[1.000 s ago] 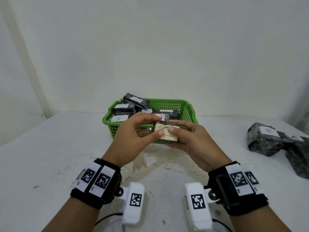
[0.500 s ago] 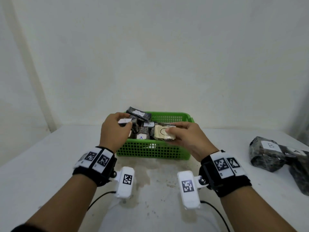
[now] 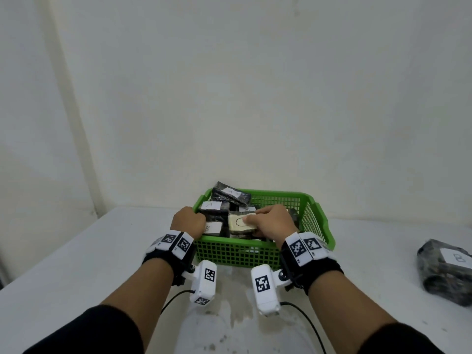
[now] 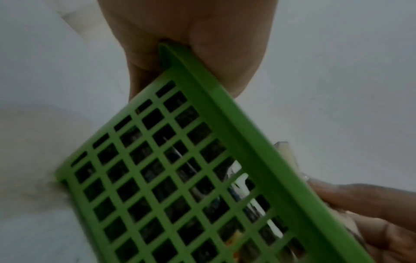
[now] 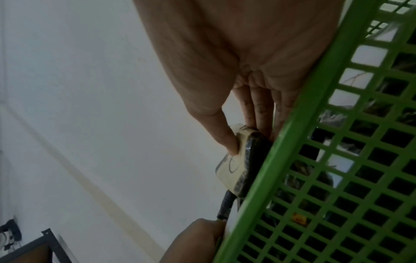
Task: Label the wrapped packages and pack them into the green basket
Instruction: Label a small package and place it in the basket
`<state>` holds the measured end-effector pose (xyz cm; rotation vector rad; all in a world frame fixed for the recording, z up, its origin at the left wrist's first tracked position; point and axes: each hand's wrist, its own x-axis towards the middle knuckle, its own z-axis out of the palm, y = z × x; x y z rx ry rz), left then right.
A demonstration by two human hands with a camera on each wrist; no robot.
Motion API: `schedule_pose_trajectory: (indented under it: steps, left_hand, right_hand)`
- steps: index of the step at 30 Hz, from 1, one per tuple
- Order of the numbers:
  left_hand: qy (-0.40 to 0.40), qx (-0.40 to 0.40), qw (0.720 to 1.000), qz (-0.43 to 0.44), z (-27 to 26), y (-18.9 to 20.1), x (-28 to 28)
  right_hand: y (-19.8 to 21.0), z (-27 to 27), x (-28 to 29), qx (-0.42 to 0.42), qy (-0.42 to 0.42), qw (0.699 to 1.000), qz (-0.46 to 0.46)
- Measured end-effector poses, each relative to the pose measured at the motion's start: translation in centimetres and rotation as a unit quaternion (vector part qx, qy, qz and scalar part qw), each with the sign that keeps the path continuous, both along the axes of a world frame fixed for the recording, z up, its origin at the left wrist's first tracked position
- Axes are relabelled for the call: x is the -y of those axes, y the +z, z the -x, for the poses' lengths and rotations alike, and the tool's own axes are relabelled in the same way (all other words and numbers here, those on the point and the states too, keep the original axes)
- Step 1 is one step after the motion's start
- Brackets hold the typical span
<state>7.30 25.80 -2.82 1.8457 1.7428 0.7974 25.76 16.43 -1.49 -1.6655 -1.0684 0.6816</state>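
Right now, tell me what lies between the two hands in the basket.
Head view: labelled dark packages lie between the left hand and right hand, inside the basket.

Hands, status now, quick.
Left hand: gripping the basket rim.
Right hand: holding a labelled package over the basket.

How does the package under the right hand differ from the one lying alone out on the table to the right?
The held package sits inside the green basket, pinched by the right hand; the lone package lies on the table, untouched. The held one has a yellowish label with a drawn oval; the lone one's label is white. The held one looks flatter, the lone one bulkier. Both have dark wrapping and a hand-marked label.
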Motion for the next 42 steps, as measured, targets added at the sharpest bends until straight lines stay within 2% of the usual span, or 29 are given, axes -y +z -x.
schedule_pose_trajectory:
  steps: [8,17,21,26,30,36,42]
  left_hand:
    - [0.002,0.018,1.0,0.002,0.0,-0.8,-0.5]
    - [0.0,0.045,0.998,0.044,0.1,1.1,-1.4]
    - [-0.02,0.035,0.997,0.067,0.0,1.6,-2.4]
    - [-0.013,0.038,0.998,0.042,-0.6,1.1,-2.2]
    - [-0.003,0.027,0.999,0.036,-0.7,0.8,-2.3]
    - [-0.002,0.01,1.0,0.018,-0.7,0.5,-2.6]
    - [-0.01,0.0,1.0,0.018,-0.7,0.6,-2.6]
  right_hand:
    - [0.0,0.3,-1.3,-0.002,-0.006,1.0,0.027]
    - [-0.6,-3.8,-4.8,-0.001,-0.044,0.998,0.051]
    - [0.7,-3.3,-4.4,0.005,-0.048,0.996,0.073]
    - [0.6,-2.8,-4.9,0.035,-0.034,0.993,0.111]
    - [0.4,-2.3,-5.5,0.021,-0.027,0.994,0.108]
    - [0.2,-1.3,-5.8,0.046,-0.02,0.991,0.121]
    - [0.2,-1.7,-5.6,0.006,-0.014,0.992,0.125]
